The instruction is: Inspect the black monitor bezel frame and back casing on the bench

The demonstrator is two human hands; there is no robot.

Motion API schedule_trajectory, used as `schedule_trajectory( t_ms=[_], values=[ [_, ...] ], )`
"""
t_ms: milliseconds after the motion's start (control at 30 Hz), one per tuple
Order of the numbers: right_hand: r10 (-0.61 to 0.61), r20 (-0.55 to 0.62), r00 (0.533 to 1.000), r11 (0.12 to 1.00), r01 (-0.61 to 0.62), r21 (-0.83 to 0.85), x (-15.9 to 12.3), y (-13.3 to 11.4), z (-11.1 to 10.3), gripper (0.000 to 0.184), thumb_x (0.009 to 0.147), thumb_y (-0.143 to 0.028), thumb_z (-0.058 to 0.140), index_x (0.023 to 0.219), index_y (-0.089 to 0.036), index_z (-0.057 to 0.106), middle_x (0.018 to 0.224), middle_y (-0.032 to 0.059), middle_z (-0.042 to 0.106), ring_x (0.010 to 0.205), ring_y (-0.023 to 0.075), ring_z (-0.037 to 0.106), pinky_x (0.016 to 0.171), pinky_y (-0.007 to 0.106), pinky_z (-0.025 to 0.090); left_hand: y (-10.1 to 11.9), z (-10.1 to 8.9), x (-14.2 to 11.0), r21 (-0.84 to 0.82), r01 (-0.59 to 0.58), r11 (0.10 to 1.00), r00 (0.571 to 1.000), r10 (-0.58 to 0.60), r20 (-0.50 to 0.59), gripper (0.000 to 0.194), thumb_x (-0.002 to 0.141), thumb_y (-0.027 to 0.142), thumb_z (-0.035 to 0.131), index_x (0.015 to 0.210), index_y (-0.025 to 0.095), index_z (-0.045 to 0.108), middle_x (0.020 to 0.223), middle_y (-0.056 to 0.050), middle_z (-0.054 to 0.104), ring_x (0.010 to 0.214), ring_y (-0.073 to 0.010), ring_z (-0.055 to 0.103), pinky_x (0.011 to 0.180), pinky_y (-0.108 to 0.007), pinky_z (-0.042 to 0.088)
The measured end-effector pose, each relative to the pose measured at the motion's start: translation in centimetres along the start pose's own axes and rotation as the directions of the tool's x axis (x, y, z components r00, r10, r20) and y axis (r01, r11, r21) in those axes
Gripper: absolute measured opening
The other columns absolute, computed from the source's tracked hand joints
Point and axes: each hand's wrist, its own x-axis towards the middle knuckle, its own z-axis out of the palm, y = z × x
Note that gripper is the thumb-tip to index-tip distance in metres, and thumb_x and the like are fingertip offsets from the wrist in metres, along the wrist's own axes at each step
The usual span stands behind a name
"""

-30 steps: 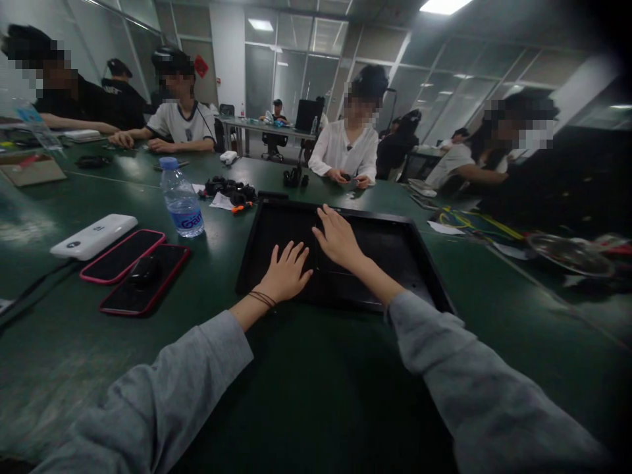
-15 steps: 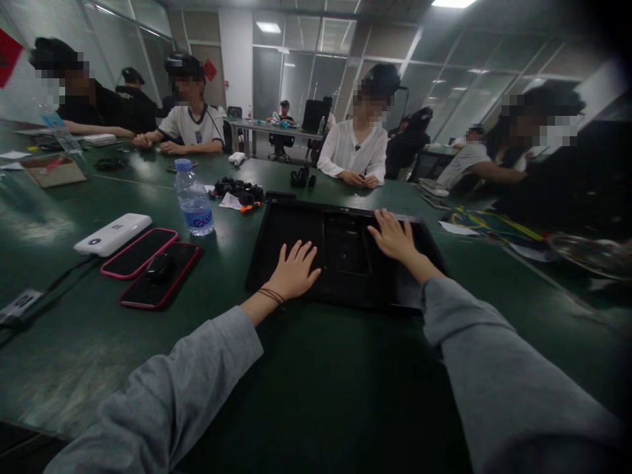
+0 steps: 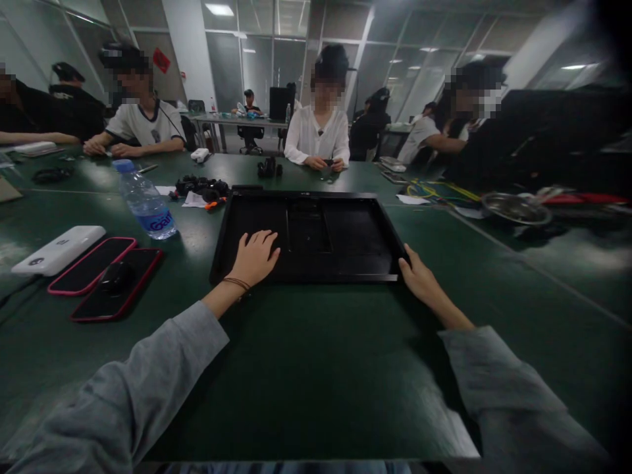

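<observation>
A shallow black rectangular tray (image 3: 353, 234) with a raised rim lies flat on the green table before me. A recessed panel runs through its middle. My left hand (image 3: 254, 257) is open over its left near part, palm down with fingers stretched out. Whether the palm presses on the surface, I cannot tell. At the tray's right near corner, my right hand (image 3: 417, 273) grips the edge, thumb on the rim and fingers along the outer side. The undersides of both hands are hidden.
Left of the tray stand a water bottle (image 3: 147, 204), a white power bank (image 3: 59, 250) and two red-edged phones (image 3: 93, 264), (image 3: 141, 270). Black gear (image 3: 200, 189) lies behind. A metal bowl (image 3: 516, 207) and cables (image 3: 424, 189) are at right. Several people sit around the table (image 3: 316, 368).
My right hand has moved from over the tray's far right part to its right near corner and taken hold there. My left hand stays spread over the left part. The view has turned right.
</observation>
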Motion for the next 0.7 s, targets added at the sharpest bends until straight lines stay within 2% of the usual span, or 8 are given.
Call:
schedule_trajectory(
  t_ms=[133, 267, 333, 400, 433, 533, 600, 700],
  values=[
    [0.044, 0.000, 0.999, 0.994, -0.044, 0.096, 0.6, 0.2, 0.1, 0.068, 0.091, -0.052, 0.044, 0.148, -0.015, 0.048, 0.148, 0.0175, 0.054, 0.141, 0.0314, 0.049, 0.119, 0.054, 0.037, -1.9, -0.4, -0.2, 0.052, 0.046, 0.998, 0.992, -0.040, -0.117, 0.051, 0.100, 0.043, 0.036, 0.142, 0.020, 0.055, 0.151, -0.014, 0.053, 0.146, -0.0297, 0.040, 0.122, -0.056, 0.021],
    [-0.006, 0.004, 1.000, 0.960, 0.004, 0.281, 1.8, 1.1, 0.4, 0.062, 0.088, -0.046, 0.052, 0.144, -0.018, 0.051, 0.144, 0.0156, 0.058, 0.134, 0.0285, 0.055, 0.115, 0.055, 0.041, -6.9, -0.6, -0.3, -0.028, 0.292, 0.956, 0.931, -0.291, -0.221, 0.074, 0.092, 0.049, 0.050, 0.153, 0.009, 0.038, 0.160, -0.024, 0.037, 0.149, -0.0388, 0.033, 0.118, -0.060, 0.030],
    [-0.018, 0.029, 0.999, 0.932, 0.006, 0.362, 2.1, 1.3, 0.5, 0.059, 0.087, -0.041, 0.055, 0.142, -0.018, 0.052, 0.143, 0.0152, 0.058, 0.132, 0.0269, 0.057, 0.113, 0.054, 0.043, -9.8, -0.5, -0.2, -0.216, 0.393, 0.894, 0.899, -0.423, -0.115, 0.076, 0.090, 0.052, 0.054, 0.149, 0.006, 0.043, 0.153, -0.024, 0.046, 0.139, -0.0355, 0.047, 0.111, -0.050, 0.043],
    [-0.011, 0.044, 0.999, 0.914, -0.007, 0.405, 2.0, 1.1, 0.6, 0.058, 0.086, -0.034, 0.055, 0.141, -0.017, 0.051, 0.144, 0.0159, 0.057, 0.134, 0.0255, 0.055, 0.114, 0.052, 0.042, -12.1, -0.3, -0.3, -0.427, 0.484, 0.764, 0.868, -0.480, 0.126, 0.064, 0.092, 0.057, 0.051, 0.138, 0.014, 0.057, 0.137, -0.012, 0.064, 0.120, -0.0289, 0.063, 0.100, -0.042, 0.053],
    [-0.001, 0.051, 0.999, 0.908, -0.021, 0.418, 1.9, 0.8, 0.6, 0.058, 0.085, -0.030, 0.054, 0.142, -0.017, 0.050, 0.145, 0.0161, 0.055, 0.135, 0.0249, 0.054, 0.115, 0.052, 0.041, -12.9, -0.1, -0.4, -0.492, 0.515, 0.702, 0.849, -0.498, 0.178, 0.060, 0.091, 0.061, 0.051, 0.133, 0.018, 0.061, 0.130, -0.006, 0.068, 0.115, -0.0262, 0.065, 0.097, -0.039, 0.055],
    [0.053, 0.102, 0.993, 0.887, -0.094, 0.453, 1.2, -0.1, 0.4, 0.064, 0.083, -0.025, 0.054, 0.146, -0.016, 0.044, 0.142, 0.0167, 0.057, 0.131, 0.0254, 0.057, 0.110, 0.052, 0.046, -14.2, 0.3, -0.6, -0.636, 0.545, 0.547, 0.812, -0.532, 0.238, 0.055, 0.088, 0.058, 0.063, 0.133, 0.027, 0.062, 0.119, 0.008, 0.073, 0.104, -0.0187, 0.067, 0.091, -0.033, 0.057],
    [0.071, 0.169, 0.983, 0.873, -0.143, 0.467, 0.9, -0.7, -0.1, 0.068, 0.087, -0.035, 0.056, 0.150, -0.016, 0.040, 0.138, 0.0175, 0.060, 0.126, 0.0268, 0.061, 0.105, 0.052, 0.051, -14.2, 0.3, -0.7, -0.667, 0.578, 0.470, 0.786, -0.540, 0.301, 0.056, 0.085, 0.055, 0.069, 0.135, 0.033, 0.061, 0.113, 0.013, 0.075, 0.099, -0.0159, 0.067, 0.085, -0.031, 0.058],
    [0.059, 0.268, 0.961, 0.846, -0.191, 0.498, 1.3, -1.3, -1.0, 0.075, 0.093, -0.051, 0.053, 0.157, -0.018, 0.031, 0.131, 0.0157, 0.066, 0.118, 0.0269, 0.067, 0.099, 0.050, 0.055, -14.1, 0.1, -0.7, -0.671, 0.582, 0.460, 0.777, -0.557, 0.293, 0.053, 0.082, 0.051, 0.073, 0.132, 0.035, 0.063, 0.106, 0.018, 0.075, 0.096, -0.0137, 0.067, 0.084, -0.028, 0.058]
  ],
)
